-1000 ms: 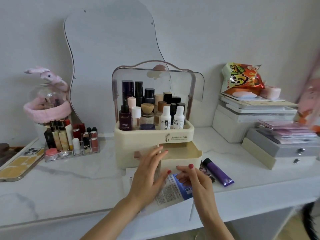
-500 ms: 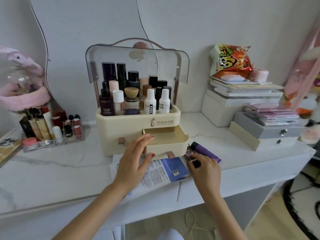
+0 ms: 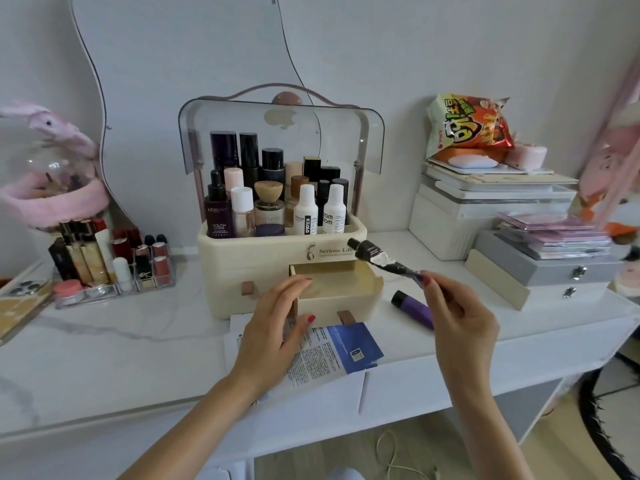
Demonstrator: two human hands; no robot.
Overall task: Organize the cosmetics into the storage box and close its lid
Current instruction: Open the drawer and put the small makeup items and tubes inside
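My right hand (image 3: 457, 317) pinches the crimped tail of a black squeezed tube (image 3: 379, 257), which sticks out cap-first toward the storage box (image 3: 273, 268), hanging just above the right corner of the open drawer (image 3: 336, 289). My left hand (image 3: 277, 323) rests half-open against the drawer's left front corner, holding nothing, fingers (image 3: 294, 289) curled over the side wall.

The grip is my main worry: I have only the thin flattened end, so the heavier cap end could swing or slip loose, and the tube might land on the counter (image 3: 138, 358) or knock the box front rather than drop inside. The drawer looks shallow; if I lay the tube in at an angle, its cap may ride over the rim and jam the drawer when I push it shut. The leaflet (image 3: 332, 355) lies under the drawer's front edge and could snag or slide as the drawer moves. The purple tube (image 3: 414, 308) waits on the counter just right of the drawer, close to my wrist, so a careless sweep could roll it toward the front edge. The clear lid (image 3: 277, 133) stands raised behind the bottles, still to close.
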